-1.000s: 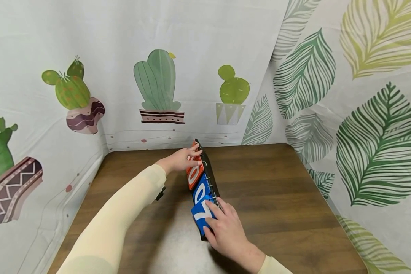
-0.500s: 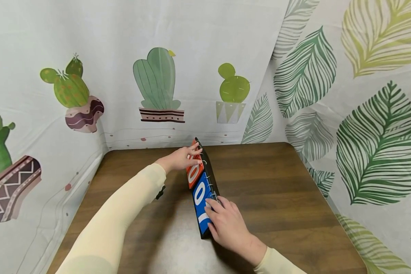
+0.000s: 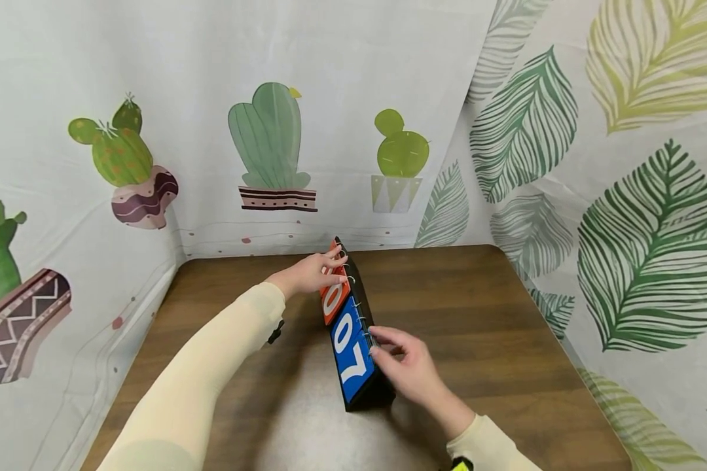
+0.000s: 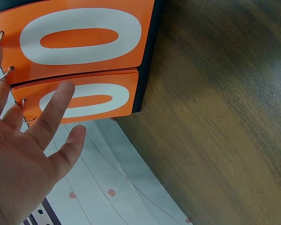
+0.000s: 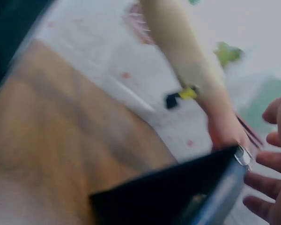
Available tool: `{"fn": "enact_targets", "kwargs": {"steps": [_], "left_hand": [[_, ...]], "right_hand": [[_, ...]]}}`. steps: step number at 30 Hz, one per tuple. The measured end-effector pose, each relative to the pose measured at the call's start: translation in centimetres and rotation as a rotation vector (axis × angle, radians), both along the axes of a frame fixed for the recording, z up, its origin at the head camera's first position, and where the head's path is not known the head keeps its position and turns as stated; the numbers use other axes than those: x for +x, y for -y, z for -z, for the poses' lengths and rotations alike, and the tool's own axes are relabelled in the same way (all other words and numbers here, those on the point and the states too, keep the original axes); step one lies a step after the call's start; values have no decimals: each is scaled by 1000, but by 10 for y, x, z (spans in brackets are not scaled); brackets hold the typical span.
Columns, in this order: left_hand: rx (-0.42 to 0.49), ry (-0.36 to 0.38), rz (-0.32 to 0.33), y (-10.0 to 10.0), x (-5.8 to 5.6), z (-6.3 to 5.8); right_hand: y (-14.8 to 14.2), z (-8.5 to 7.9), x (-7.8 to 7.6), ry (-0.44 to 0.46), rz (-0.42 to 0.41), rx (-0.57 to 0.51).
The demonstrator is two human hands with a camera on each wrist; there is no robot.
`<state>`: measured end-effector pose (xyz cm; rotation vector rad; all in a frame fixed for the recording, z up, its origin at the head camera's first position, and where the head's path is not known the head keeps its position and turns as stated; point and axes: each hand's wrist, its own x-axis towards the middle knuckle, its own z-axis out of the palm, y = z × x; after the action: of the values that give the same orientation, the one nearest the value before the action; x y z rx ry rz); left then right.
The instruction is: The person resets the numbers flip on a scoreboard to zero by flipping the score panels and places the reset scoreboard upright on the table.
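A tabletop flip scoreboard stands like a tent on the table, its black stand [image 3: 362, 396] angled away from me. Two orange-red cards [image 4: 84, 35] at the far end each show a white 0. At the near end the blue cards [image 3: 349, 343] read 0 and 7. My left hand [image 3: 309, 272] rests at the far top edge; its fingers [image 4: 51, 115] spread over the orange cards and rings. Beside the near top edge is my right hand [image 3: 411, 363], fingertips right at the rings and fingers loosely bent. The right wrist view is blurred; its fingers [image 5: 264, 185] are apart.
The brown wooden table [image 3: 477, 314] extends on both sides of the scoreboard. Behind it hangs a white cloth [image 3: 342, 78] printed with cacti, and a leaf-patterned cloth [image 3: 565, 196] is on the right. A dark wrist strap piece [image 3: 276, 331] hangs under the left sleeve.
The blue card with the 7 has gone from raised, to hidden partly by my right hand, to lying flat. My right hand has drawn back rightward to the ridge. The left hand stays put.
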<state>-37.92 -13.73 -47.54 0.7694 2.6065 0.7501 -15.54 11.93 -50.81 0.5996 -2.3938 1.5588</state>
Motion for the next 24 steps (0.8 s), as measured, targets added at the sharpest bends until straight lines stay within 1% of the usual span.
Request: {"fn": "enact_targets", "kwargs": {"steps": [2, 3, 5, 8, 10, 12, 15, 18, 20, 22, 24], "left_hand": [[0, 0, -4, 1, -1, 0], [1, 1, -3, 1, -1, 0], [4, 8, 1, 1, -1, -1], [7, 12, 14, 1, 1, -2], [5, 10, 12, 1, 2, -3], [6, 9, 6, 1, 3, -3], [6, 8, -1, 1, 3, -3], [4, 6, 8, 1, 2, -3], [4, 7, 14, 1, 2, -3], [7, 7, 15, 1, 1, -2], [10, 8, 16, 1, 0, -2]], "right_hand": [[-12, 5, -13, 113, -14, -148], [-17, 8, -20, 165, -21, -197], [-26, 20, -33, 238, -25, -242], [-34, 42, -48, 322, -17, -258], [-36, 57, -56, 350, -13, -272], [-36, 70, -62, 358, -18, -290], [-34, 83, -67, 378, -67, -305], [-31, 88, -69, 417, -154, -281], [-30, 89, -70, 437, -203, -262], [-30, 89, -71, 442, -232, -238], [-30, 89, -73, 442, -239, -221]]}}
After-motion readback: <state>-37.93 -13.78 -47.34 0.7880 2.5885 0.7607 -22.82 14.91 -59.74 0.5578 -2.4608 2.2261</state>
